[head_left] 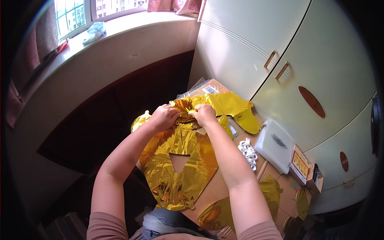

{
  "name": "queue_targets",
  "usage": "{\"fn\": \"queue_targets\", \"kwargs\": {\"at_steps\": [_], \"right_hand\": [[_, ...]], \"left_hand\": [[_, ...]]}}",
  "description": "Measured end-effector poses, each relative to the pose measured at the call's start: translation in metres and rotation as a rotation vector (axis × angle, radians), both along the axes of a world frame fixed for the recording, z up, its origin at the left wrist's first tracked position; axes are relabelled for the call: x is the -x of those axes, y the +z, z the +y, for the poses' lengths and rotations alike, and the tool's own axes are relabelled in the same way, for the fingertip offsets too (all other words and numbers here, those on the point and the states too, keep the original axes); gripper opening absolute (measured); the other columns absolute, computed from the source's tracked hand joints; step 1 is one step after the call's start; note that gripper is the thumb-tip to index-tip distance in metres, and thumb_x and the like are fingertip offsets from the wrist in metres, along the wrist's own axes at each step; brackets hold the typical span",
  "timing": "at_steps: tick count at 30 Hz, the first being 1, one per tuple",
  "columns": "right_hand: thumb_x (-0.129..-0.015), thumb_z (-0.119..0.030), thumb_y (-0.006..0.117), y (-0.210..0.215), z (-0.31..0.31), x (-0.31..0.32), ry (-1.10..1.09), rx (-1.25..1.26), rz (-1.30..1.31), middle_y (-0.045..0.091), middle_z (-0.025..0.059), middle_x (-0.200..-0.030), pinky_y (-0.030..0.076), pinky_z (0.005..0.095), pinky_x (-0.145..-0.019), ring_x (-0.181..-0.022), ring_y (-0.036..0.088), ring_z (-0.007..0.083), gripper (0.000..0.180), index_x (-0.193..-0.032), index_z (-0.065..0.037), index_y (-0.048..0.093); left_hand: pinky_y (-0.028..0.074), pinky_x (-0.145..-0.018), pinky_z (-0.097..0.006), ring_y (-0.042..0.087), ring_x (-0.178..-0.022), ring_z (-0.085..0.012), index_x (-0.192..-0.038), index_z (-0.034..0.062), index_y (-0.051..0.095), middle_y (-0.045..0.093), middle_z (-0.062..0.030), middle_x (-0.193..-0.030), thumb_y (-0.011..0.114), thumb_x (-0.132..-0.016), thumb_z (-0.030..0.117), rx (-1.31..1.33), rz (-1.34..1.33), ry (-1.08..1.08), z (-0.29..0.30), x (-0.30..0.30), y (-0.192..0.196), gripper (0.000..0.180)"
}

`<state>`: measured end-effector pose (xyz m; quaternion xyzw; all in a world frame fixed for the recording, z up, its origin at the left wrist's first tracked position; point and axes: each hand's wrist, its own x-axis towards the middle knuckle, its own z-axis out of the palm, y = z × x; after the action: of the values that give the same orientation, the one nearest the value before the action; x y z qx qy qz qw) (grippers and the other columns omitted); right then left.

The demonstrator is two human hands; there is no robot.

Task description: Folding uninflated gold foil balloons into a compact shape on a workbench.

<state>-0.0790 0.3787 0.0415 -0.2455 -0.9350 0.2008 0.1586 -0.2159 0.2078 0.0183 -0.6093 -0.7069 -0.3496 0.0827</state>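
Bright window daylight, dark fisheye rim

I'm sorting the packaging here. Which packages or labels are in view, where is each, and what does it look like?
Cardboard box: beyond the hands, under gold foil, brown with a white label.
Clear plastic packet: right of the right hand, flat, translucent white, dark mark on top.
Small carton: by the packet, near the cabinet, orange and yellow face, white edges.
Cardboard sheet: under them, plain brown.
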Motion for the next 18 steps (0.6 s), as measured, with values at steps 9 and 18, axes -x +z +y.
{"fn": "queue_targets", "kwargs": {"at_steps": [9, 18], "right_hand": [[-0.087, -0.015, 0.073, -0.002, 0.064, 0.011, -0.195, 0.221, 0.443, 0.068, 0.0095, -0.070, 0.048, 0.0343, -0.063, -0.061, 0.056, 0.0137, 0.015, -0.082, -0.001, 0.069], [-0.085, -0.017, 0.074, 0.142, 0.201, -0.096, -0.685, -0.135, 0.779, 0.075, 0.0122, -0.089, 0.051, 0.0331, -0.076, -0.078, 0.067, 0.0189, 0.021, -0.097, 0.000, 0.073]], "left_hand": [[0.050, -0.091, -0.038, 0.067, -0.092, -0.0269, -0.102, 0.0102, 0.073, 0.071, -0.0080, -0.096, 0.060, -0.093, 0.032, 0.344, 0.190, 0.056, 0.027, 0.008, 0.003, 0.027], [0.046, -0.096, -0.043, 0.065, -0.105, -0.0301, -0.130, 0.0182, 0.065, 0.067, -0.0141, -0.108, 0.059, -0.093, 0.045, 0.537, 0.102, 0.075, 0.043, -0.004, 0.010, 0.046]]}}
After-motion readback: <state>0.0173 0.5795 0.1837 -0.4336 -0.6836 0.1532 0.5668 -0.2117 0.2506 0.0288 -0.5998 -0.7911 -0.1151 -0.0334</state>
